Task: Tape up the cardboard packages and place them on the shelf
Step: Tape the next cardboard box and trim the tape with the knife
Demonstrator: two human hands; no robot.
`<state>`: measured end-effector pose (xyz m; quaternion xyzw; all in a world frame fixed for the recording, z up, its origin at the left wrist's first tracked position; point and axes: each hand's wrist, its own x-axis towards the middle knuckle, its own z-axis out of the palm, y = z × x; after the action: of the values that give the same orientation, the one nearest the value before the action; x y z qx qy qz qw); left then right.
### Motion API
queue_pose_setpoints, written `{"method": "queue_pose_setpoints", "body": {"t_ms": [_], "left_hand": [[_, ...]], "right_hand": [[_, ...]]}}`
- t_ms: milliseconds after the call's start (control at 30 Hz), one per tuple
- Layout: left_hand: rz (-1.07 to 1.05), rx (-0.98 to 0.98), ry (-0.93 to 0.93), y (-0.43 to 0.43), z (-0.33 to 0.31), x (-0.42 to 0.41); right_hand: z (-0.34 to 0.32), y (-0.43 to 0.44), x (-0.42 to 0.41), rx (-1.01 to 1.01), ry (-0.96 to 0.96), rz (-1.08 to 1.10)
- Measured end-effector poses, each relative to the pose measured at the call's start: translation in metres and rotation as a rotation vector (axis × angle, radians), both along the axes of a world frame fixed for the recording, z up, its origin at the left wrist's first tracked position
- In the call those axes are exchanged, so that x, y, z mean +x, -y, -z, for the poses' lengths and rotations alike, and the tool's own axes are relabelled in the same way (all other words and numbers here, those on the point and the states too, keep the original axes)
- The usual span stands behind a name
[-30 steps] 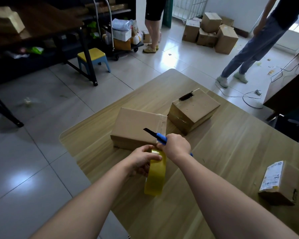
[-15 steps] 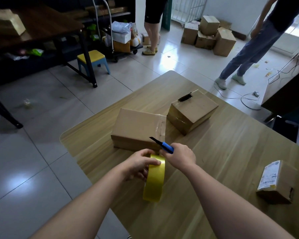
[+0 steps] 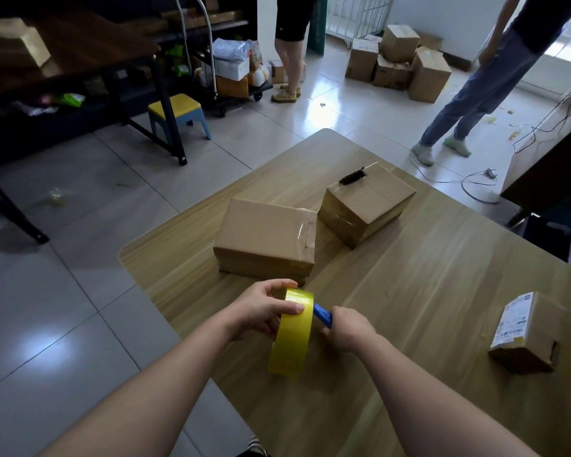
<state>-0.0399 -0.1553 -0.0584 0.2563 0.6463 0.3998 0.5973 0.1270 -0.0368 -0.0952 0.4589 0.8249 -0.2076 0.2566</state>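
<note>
Package (image 3: 264,239) dead ahead by desk (image 3: 442,291) left edge, long axis crosswise; left hand (image 3: 261,308) nearer, gripping tape roll (image 3: 290,338); right hand (image 3: 350,328) grips cutter (image 3: 322,314).

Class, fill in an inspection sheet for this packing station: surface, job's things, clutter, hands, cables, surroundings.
Surface: wooden table, bare wood between the boxes.
Job's things: yellow tape roll; blue cutter; flat box with clear tape on one end; cube box with a black object on top; labelled box apart at the right.
Clutter: crumpled scrap on the floor tiles.
Hands: left hand grips the tape roll; right hand grips the cutter beside it.
Cables: loose cable on the floor beyond the table.
Surroundings: person in shorts, person in jeans, stacked boxes, loaded trolley, yellow-topped stool, dark table.
</note>
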Motion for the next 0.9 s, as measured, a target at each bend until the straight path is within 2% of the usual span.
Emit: {"method": "queue_pose_setpoints", "body": {"t_ms": [133,300,367,433,500,567,700,833,900], "left_hand": [[-0.009,0.004,0.002,0.005,-0.004,-0.001],[-0.041,0.017,-0.003,0.005,-0.014,-0.002],[-0.055,0.033,0.018,0.002,-0.02,0.0],[-0.083,0.06,0.049,-0.002,-0.026,0.002],[-0.105,0.088,0.065,-0.007,-0.033,0.004],[-0.118,0.119,0.064,-0.013,-0.041,0.009],[-0.144,0.192,0.03,-0.026,-0.058,0.015],[-0.059,0.208,-0.026,-0.038,-0.073,0.017],[-0.07,0.198,-0.163,-0.046,-0.085,0.019]], "right_hand": [[0.005,0.009,0.0,-0.024,0.055,-0.059],[-0.004,0.017,-0.004,0.063,0.015,-0.099],[-0.012,0.017,-0.008,0.1,-0.106,0.019],[-0.027,0.015,-0.015,0.071,-0.356,0.266],[-0.046,0.012,-0.021,-0.115,-0.631,0.572],[-0.065,0.008,-0.024,-0.304,-0.771,0.732],[-0.087,0.001,-0.022,-0.542,-0.883,0.727],[-0.102,-0.004,-0.016,-0.498,-0.979,0.68],[-0.106,-0.008,-0.012,-0.5,-1.015,0.665]]}}
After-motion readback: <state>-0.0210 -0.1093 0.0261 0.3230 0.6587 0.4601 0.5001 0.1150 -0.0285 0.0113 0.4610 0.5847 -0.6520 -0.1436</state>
